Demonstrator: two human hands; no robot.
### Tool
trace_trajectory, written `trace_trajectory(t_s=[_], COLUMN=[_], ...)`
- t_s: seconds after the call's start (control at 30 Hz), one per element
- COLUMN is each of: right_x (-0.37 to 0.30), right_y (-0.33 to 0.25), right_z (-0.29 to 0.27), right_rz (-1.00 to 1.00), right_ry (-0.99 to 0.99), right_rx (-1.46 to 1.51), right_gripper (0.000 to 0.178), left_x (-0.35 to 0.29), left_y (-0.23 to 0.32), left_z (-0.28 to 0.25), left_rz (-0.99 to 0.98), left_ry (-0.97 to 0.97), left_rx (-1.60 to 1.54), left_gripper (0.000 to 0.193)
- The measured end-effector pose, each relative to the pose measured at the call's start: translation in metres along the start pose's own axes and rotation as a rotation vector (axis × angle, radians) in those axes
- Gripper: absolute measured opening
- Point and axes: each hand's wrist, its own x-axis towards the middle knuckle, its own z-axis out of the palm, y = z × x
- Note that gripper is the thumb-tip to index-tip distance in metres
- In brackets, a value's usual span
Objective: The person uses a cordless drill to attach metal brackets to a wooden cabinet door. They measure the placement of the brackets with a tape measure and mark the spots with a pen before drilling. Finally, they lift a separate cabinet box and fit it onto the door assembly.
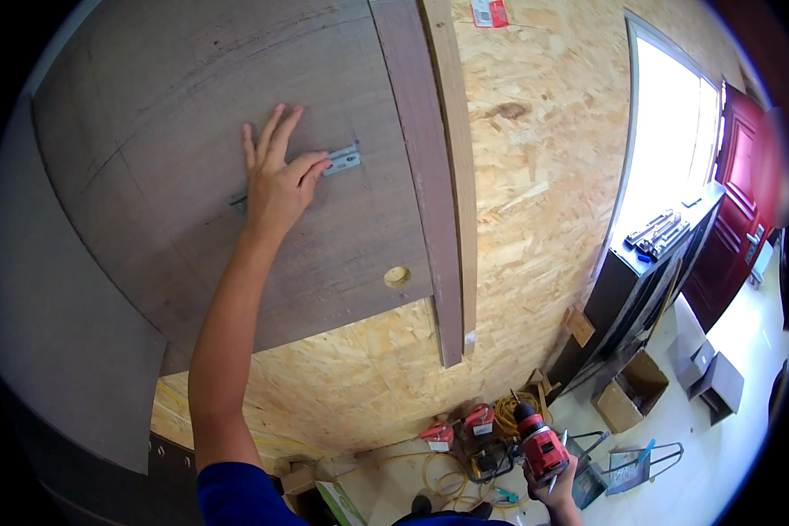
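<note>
We've got the metal strip [344,160] up against the brown panel [324,250], slightly slanted; our L hand [278,186] covers its middle, so only the slotted R end & a bit of the L end show. L thumb & forefinger are together, pinching the strip twd its R end; the other fingers point far, spread over the panel, can't tell if touching.

Thin dark lines mark the panel, w/ a round hole [397,277] nr its near R corner. Just R of the panel run a purplish board [425,167] & a pale timber [454,158], then the chipboard wall [535,158].

Near R, our R hand [559,489] is clamped on the red drill [543,447], bit pointing far & a little L, well apart from the strip. Yellow cable [519,414] & red tools [479,417] lie on the floor beyond it; the cardboard box [616,406] & dustpan [627,473] sit further R. Far R: dark cabinet [627,256] w/ metal rails [660,233] on top, bright window [671,114], red door [735,210].
</note>
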Motion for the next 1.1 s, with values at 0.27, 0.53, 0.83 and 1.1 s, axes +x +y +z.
trace_trajectory(t_s=[0.27,0.53,0.83,1.1], right_x=[0.005,0.019,-0.076,-0.324], right_y=[-0.015,-0.094,-0.154,-0.208], right_z=[-0.012,0.0,0.027,-0.077], right_rz=[-0.131,-0.528,-0.179,0.007], right_ry=[0.08,0.456,0.17,0.862], right_rx=[-0.12,-0.424,-0.394,0.039], right_gripper=[0.075,0.056,0.105,0.08], left_x=[-0.048,-0.17,-0.189,-0.196], left_y=[0.035,0.348,0.405,0.406], left_z=[0.012,-0.06,-0.112,-0.105], left_rz=[-0.196,-0.679,-0.41,-0.304], left_ry=[0.103,-0.888,-0.328,-0.435], left_rx=[-0.281,-2.513,-2.417,-2.398], left_gripper=[0.041,0.078,0.115,0.115])
